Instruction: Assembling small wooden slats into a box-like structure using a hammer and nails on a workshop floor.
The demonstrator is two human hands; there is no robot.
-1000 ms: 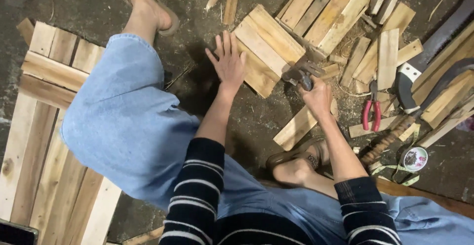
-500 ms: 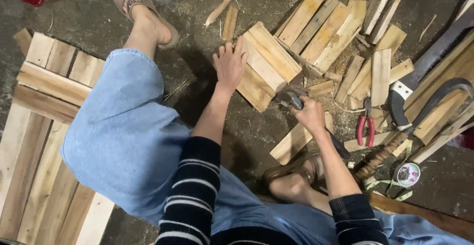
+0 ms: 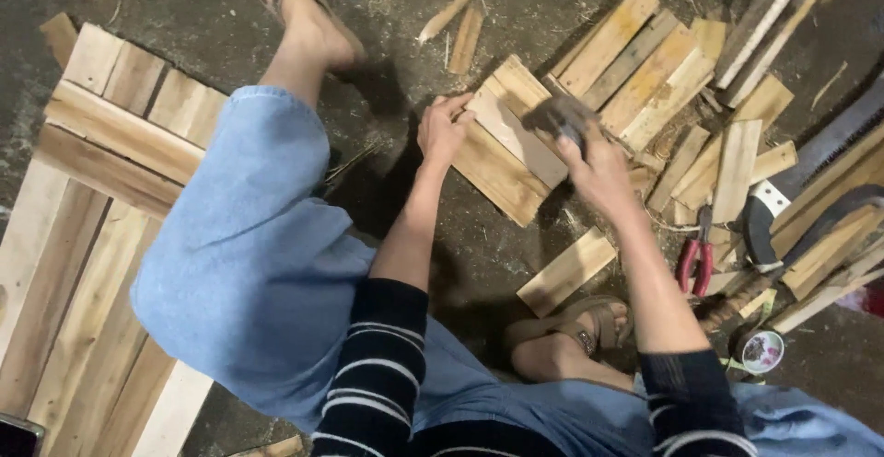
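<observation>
The person sits low on a dark dirt floor (image 3: pixel 479 264), knees apart, both arms reaching forward to a small stack of short planks (image 3: pixel 506 149). The left hand (image 3: pixel 443 128) rests on the stack's near-left edge, fingers curled over the rim of the top plank and pressing it down – not spread flat. The right hand (image 3: pixel 599 170) is closed around a hammer (image 3: pixel 559 118) (its head is blurred, just above the top plank's right end), and whether the head touches the wood cannot be told.

The stack lies at the middle of the view, tilted diagonally, between the two hands. Just beside it to the right is a loose heap of similar planks (image 3: pixel 645 70) fanned across the floor. A single short plank (image 3: pixel 565 271) lies apart, nearer the person, close to the sandalled right foot (image 3: pixel 571 337). The left foot (image 3: pixel 304 6), also in a sandal, is stretched out toward the top of the view.

Right of the working arm lie red-handled pliers (image 3: pixel 695 259), and beyond them a handsaw (image 3: pixel 810 167) among longer strips. A roll of tape (image 3: pixel 761 350) sits near the lower right. On the left, under the left leg in light blue trousers, lies a larger panel (image 3: pixel 101 135) of boards joined by cross-battens.
</observation>
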